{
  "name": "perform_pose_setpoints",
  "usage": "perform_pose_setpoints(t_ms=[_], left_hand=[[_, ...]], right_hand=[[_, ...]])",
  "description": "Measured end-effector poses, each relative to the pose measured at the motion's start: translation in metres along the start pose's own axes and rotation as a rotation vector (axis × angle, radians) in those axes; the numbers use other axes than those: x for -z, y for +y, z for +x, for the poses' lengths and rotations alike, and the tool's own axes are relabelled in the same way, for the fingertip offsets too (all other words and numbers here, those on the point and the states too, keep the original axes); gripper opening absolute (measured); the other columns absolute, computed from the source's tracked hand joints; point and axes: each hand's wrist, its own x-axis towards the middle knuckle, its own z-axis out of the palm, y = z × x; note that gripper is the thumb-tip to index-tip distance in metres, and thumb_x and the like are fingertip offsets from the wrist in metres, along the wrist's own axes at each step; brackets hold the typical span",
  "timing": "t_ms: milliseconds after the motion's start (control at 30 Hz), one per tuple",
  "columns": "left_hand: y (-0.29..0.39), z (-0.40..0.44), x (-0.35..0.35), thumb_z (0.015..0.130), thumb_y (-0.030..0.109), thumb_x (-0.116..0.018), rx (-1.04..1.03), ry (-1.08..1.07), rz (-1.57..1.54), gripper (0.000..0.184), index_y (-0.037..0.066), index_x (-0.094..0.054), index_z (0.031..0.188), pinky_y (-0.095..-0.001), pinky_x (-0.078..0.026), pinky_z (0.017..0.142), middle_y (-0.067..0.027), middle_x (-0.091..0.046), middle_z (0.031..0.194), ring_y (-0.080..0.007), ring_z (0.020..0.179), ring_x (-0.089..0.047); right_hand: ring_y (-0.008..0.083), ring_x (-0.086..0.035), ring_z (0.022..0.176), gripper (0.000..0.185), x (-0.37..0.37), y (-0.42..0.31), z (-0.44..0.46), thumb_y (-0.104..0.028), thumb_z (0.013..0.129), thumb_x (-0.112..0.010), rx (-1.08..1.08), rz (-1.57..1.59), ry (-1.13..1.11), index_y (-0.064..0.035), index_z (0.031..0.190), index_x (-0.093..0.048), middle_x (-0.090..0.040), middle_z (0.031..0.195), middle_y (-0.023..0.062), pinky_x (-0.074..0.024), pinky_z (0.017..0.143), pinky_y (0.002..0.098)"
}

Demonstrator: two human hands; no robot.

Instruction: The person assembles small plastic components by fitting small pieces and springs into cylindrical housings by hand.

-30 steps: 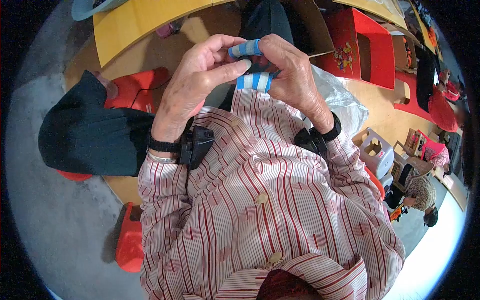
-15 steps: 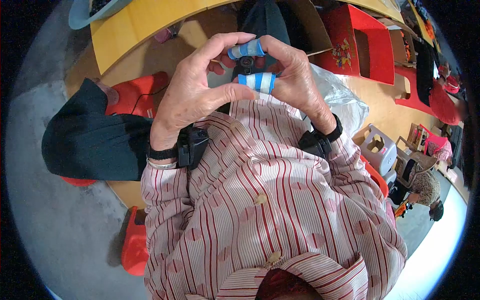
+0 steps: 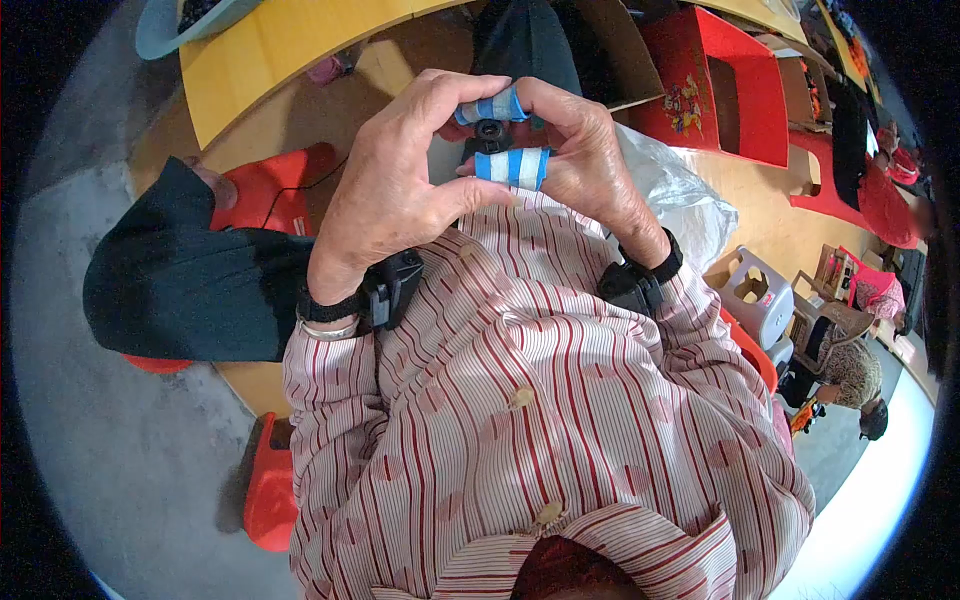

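Observation:
My left hand (image 3: 385, 170) curves in from the left, index finger stretched toward the upper taped finger and thumb beside the lower one. Its other fingers are bent and partly hidden behind. My right hand (image 3: 585, 150) has blue-and-white tape (image 3: 513, 168) wrapped round its thumb and index finger. Between these taped fingers it pinches a small black part (image 3: 490, 133) with a round, ring-like end facing up. Whether the left fingers also grip this part is hidden. Both hands are raised over the lap, with a black band and device on each wrist.
A yellow table (image 3: 270, 60) curves across the upper left, with a light-blue tub (image 3: 165, 35) on it. A red box (image 3: 710, 90) and a clear plastic bag (image 3: 675, 190) lie to the right. A grey stool (image 3: 760, 295) and a seated person (image 3: 850, 370) are farther right.
My left hand has shifted slightly; its thumb has drawn away from the lower taped finger. The black part has tilted a little in my right hand's pinch.

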Motion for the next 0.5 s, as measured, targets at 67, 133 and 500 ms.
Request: perform_pose_setpoints(t_ms=[67,133,500], left_hand=[[0.0,0.0001,0.0003,0.064,0.01,-0.081,-0.015,0.018,-0.013,0.069,-0.001,-0.05,0.124,-0.0311,-0.044,0.092,-0.01,-0.052,0.114,-0.0183,0.107,-0.053],[0.0015,-0.0001,0.0011,0.065,0.011,-0.081,-0.022,0.03,0.005,0.066,-0.001,-0.052,0.122,-0.0313,-0.045,0.09,-0.0105,-0.054,0.112,-0.0191,0.104,-0.055],[0.0082,0.0016,0.001,0.063,0.022,-0.08,-0.117,0.094,0.189,0.066,0.003,-0.056,0.121,-0.0352,-0.048,0.083,-0.0154,-0.061,0.106,-0.0293,0.095,-0.061]], right_hand=[[0.0119,-0.062,0.088,0.037,-0.0025,-0.0023,0.0007,-0.007,0.071,-0.079,-0.004,0.082,0.001,-0.0002,0.104,-0.062,-0.065,0.095,0.0066,-0.0528,0.077,0.0269],[0.0124,-0.061,0.09,0.036,-0.0044,-0.0015,0.001,-0.006,0.072,-0.078,-0.014,0.133,0.012,0.0007,0.103,-0.061,-0.064,0.095,0.0068,-0.053,0.079,0.0274],[0.0159,-0.062,0.078,0.036,-0.0025,-0.0041,-0.0004,-0.017,0.069,-0.08,0.058,-0.199,0.081,-0.0007,0.096,-0.062,-0.062,0.086,0.0082,-0.0514,0.066,0.0284]])
